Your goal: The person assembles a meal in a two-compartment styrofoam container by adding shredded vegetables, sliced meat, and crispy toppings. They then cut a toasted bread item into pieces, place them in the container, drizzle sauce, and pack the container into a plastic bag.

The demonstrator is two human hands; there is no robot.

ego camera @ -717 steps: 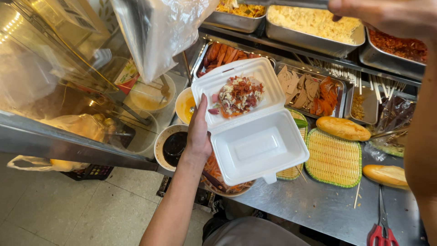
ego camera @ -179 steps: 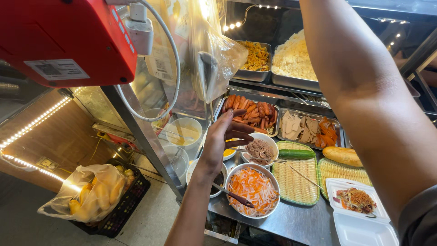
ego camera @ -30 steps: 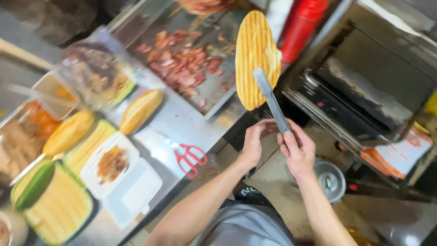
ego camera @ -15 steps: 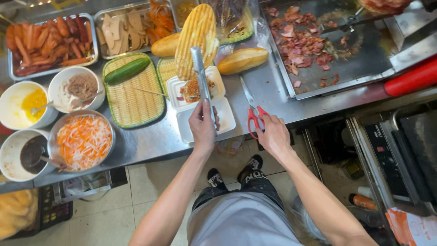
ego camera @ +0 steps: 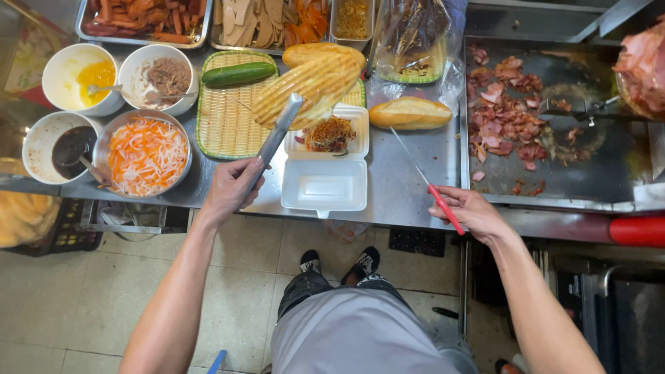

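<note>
Left hand (ego camera: 232, 187): clamped on tongs (ego camera: 277, 135) gripping grilled baguette (ego camera: 312, 83), above open foam box (ego camera: 325, 163).
Right hand (ego camera: 471, 208): closed on red-handled scissors (ego camera: 424, 181), blades pointing up-left toward baguette.

White foam clamshell box (ego camera: 325, 166) near the front edge of the steel counter (ego camera: 409, 180), lid open flat toward the front; square, hinged, rear half filled with shredded topping, front half bare. Clear plastic bag (ego camera: 415, 38) at the back of the counter, crumpled, glossy, over a green-rimmed basket of dark food. Yellowish plastic bag (ego camera: 24, 218) at far left below counter level, partly out of frame, beside a black crate (ego camera: 69, 232). No labels, signs or screens in view.
</note>
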